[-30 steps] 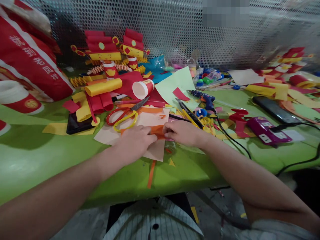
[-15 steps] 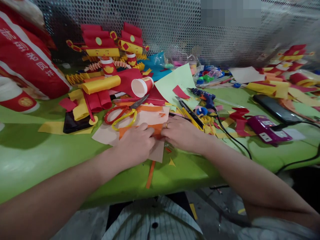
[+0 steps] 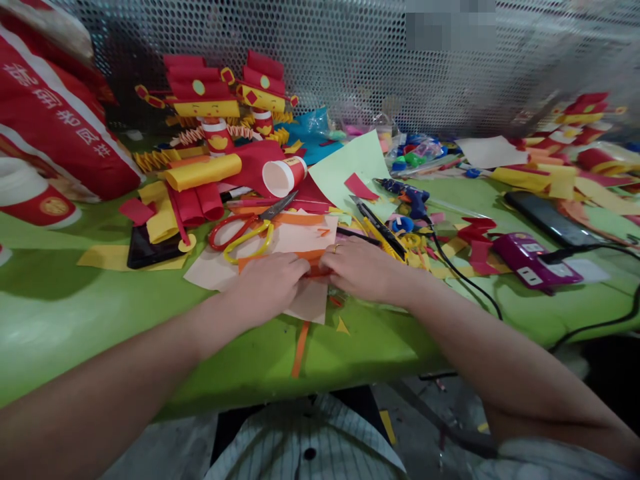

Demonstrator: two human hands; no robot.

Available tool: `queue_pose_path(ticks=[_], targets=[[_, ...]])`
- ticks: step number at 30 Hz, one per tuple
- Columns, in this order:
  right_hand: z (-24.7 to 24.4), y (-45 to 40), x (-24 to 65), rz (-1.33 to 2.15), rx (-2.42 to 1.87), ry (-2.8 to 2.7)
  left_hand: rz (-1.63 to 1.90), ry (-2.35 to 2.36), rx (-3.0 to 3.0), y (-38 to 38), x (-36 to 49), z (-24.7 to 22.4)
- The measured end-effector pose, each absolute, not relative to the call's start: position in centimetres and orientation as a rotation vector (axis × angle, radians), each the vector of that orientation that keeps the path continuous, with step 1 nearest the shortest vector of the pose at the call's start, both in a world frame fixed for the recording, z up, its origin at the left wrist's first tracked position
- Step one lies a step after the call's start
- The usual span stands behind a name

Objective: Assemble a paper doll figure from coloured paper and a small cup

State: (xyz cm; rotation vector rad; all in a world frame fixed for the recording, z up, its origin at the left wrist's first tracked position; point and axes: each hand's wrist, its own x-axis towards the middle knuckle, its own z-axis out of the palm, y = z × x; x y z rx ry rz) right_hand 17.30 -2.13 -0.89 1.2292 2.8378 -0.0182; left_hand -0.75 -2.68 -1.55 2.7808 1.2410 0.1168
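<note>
My left hand [image 3: 273, 280] and my right hand [image 3: 357, 267] are side by side, fingers curled and closed on a piece of orange paper [image 3: 313, 255]. The edge between the hands looks folded; most of the paper is hidden under the fingers. Beneath it lies pale pink paper [image 3: 311, 308]. Scissors [image 3: 250, 229] with one red and one yellow handle rest partly open just beyond my left hand. A black utility knife [image 3: 383, 230] lies beyond my right hand. Near the table's front edge is an orange strip [image 3: 301, 350], with a yellow scrap [image 3: 343, 325] beside it.
Behind stand paper-and-cup figures [image 3: 205, 100] and a tipped paper cup [image 3: 284, 176] beside light green paper [image 3: 357, 163]. To the right are a blue glue gun [image 3: 407, 193] with a black cord, a purple power socket [image 3: 535, 260] and a phone [image 3: 550, 217]. A red bag [image 3: 55, 113] stands left.
Both hands keep hold of the orange paper, its visible strip now slightly narrower. My left hand has flattened a little; the objects on the table stay where they were.
</note>
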Motion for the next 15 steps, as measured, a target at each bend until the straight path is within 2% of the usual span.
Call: queue_pose_path(ticks=[4, 6, 9, 12, 14, 15], targets=[[-0.1, -1.2, 18.9, -0.292, 1.268, 2.75, 0.103, 1.259, 2.754, -2.5, -0.8, -1.8], [0.0, -0.9, 19.4, -0.372, 1.29, 2.796, 0.205, 1.272, 2.853, -2.4, -0.9, -1.9], [-0.3, -0.6, 19.5, -0.324, 1.561, 2.984, 0.685, 1.282, 3.09, -2.6, -1.3, -1.3], [-0.8, -0.4, 19.1, -0.19, 1.972, 3.189, 1.28, 0.952, 3.241, -3.6, -1.8, 0.0], [-1.1, -0.4, 18.8, -0.083, 2.118, 3.289, 1.412, 0.694, 3.285, -4.5, -1.8, 0.7], [-1.3, -0.4, 18.7, -0.016, 2.152, 3.327, 1.353, 0.599, 3.26, -4.9, -1.7, 0.9]])
